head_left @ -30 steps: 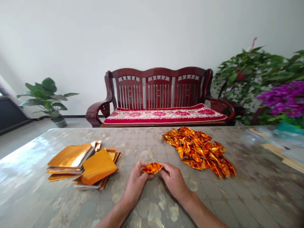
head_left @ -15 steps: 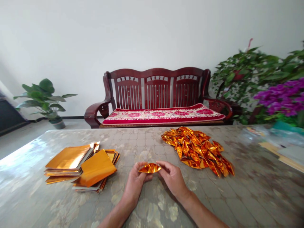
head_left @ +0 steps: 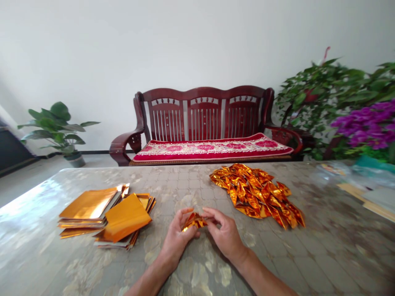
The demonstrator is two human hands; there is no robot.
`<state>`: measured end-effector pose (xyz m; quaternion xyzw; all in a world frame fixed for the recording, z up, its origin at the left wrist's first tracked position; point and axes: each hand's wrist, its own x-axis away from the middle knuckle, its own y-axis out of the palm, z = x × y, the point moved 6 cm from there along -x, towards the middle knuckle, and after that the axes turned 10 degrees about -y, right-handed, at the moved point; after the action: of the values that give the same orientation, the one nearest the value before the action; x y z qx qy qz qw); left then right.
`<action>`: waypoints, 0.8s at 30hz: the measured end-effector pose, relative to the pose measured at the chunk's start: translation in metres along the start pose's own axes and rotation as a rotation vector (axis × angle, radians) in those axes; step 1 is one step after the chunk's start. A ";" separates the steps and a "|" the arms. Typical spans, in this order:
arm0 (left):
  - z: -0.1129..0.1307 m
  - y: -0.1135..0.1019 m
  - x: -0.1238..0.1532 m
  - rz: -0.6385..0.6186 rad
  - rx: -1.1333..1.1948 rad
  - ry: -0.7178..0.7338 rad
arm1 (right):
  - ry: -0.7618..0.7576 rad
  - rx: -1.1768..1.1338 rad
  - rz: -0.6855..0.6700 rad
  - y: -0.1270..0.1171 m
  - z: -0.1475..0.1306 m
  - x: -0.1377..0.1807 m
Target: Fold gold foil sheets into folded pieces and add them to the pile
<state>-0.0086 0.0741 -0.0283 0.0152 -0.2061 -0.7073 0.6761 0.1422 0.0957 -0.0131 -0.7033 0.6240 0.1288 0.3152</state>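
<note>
1. Foil paper [head_left: 195, 221], shiny orange-gold and folded small into a creased, peaked form, sits between two bare hands over the near middle of the long grey-brown worktop [head_left: 173, 181] with its pale floral and lattice pattern; that central spot probably lets both hands meet comfortably.

2. The bare left hand [head_left: 176, 236] grips the left side of the folded form, thumb on the near side and index finger behind, seemingly to steady it.

3. The bare right hand [head_left: 226, 234] curves in from the other side, its fingers [head_left: 214, 212] around the right tip and apparently touching it; whether they pinch firmly cannot be told. Contact at the opposite end would keep such light foil from turning.

4. On the left lies a taller stack of flat gold foil sheets [head_left: 88, 203], with a second, looser stack of gold foil sheets [head_left: 128, 218] just beside it, top sheet askew. They seem set there to stay flat and handy.

5. On the right spreads a heap of creased orange foil shapes [head_left: 253, 195], well apart from the stacks, likely so that folded and flat pieces do not mix. The loose overlapping probably spares their points from crushing.
</note>
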 end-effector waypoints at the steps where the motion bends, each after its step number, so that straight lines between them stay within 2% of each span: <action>1: 0.000 0.001 0.000 -0.019 0.002 -0.011 | -0.015 0.014 -0.005 0.000 -0.002 0.000; 11: -0.002 0.000 0.000 -0.001 -0.002 -0.051 | -0.231 0.095 -0.052 -0.003 -0.019 -0.001; 19: -0.001 -0.003 -0.002 0.063 0.034 -0.005 | -0.232 0.095 -0.099 -0.004 -0.022 -0.001; 24: -0.001 -0.009 -0.004 0.142 0.051 0.040 | -0.136 0.080 -0.131 0.000 -0.017 0.001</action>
<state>-0.0162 0.0778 -0.0334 0.0316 -0.2111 -0.6518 0.7277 0.1387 0.0844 -0.0004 -0.7192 0.5583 0.1303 0.3924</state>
